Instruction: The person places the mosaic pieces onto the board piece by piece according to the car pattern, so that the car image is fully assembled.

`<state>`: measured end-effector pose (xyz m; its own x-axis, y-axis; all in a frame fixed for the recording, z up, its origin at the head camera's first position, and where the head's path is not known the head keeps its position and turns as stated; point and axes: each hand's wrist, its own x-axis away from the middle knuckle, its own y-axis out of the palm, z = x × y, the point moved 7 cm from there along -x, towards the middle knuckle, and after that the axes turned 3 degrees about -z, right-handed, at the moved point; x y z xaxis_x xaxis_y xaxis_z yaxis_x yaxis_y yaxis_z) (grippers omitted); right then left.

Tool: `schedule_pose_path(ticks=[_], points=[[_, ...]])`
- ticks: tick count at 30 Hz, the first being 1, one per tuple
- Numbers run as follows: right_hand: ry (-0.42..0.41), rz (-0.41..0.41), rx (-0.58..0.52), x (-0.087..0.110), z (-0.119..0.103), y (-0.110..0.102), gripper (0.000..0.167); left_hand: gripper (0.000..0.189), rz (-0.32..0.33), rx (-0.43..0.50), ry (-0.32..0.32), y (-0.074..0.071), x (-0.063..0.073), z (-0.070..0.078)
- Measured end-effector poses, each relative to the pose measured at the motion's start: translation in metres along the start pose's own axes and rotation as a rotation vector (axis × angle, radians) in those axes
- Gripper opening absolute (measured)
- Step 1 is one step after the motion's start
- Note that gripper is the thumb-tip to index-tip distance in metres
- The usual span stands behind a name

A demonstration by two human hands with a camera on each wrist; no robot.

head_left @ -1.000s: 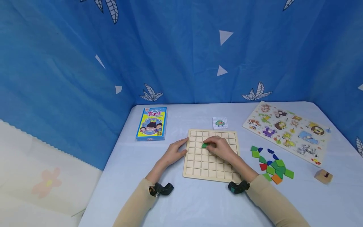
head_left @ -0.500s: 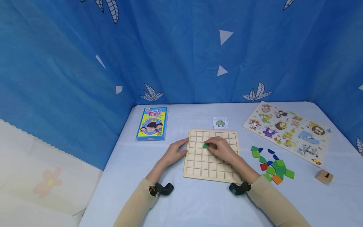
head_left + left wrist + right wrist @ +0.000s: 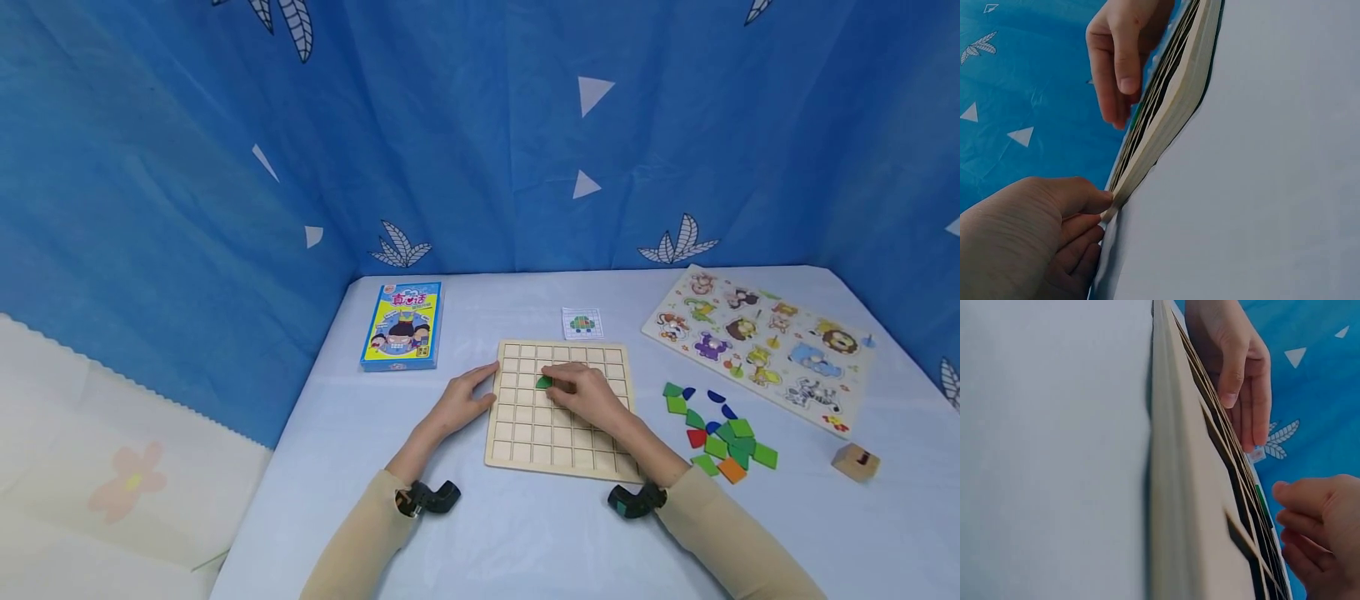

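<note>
A pale wooden grid board (image 3: 532,454) lies flat in the middle of the table. My left hand (image 3: 453,406) rests against its left edge, thumb and forefinger spread along the side; in the left wrist view the thumb (image 3: 1094,200) touches the board's rim. Over the upper middle cells, my right hand (image 3: 588,396) pinches a small dark green curved tile (image 3: 543,382) between forefinger and thumb. The tile's right part is hidden by the fingers. From the right wrist, the green tile (image 3: 1263,503) shows low against the grid, with the right hand (image 3: 1322,525) beside it.
Several green, blue, red and orange tiles (image 3: 716,447) lie right of the board. Behind it sits a small picture card (image 3: 582,323). A blue and yellow box (image 3: 402,327) is at back left, an animal puzzle board (image 3: 757,350) and a wooden block (image 3: 856,462) at right.
My right hand has shifted very slightly right, and the green tile has turned a little at the fingertips. The left hand stays at the board's edge.
</note>
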<state>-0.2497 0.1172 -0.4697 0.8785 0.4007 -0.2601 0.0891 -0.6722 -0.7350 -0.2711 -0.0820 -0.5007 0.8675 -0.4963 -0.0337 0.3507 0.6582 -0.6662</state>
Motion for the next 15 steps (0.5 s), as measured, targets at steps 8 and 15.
schedule_pose_path(ticks=[8,15], points=[[0.078,0.014,-0.218,0.016,-0.011,-0.031,0.034,0.056,-0.004,0.011,-0.002,0.001,0.001,0.000],[0.102,0.083,-0.095,0.052,0.013,-0.081,0.033,0.057,-0.004,0.007,-0.005,-0.001,0.002,0.002]])
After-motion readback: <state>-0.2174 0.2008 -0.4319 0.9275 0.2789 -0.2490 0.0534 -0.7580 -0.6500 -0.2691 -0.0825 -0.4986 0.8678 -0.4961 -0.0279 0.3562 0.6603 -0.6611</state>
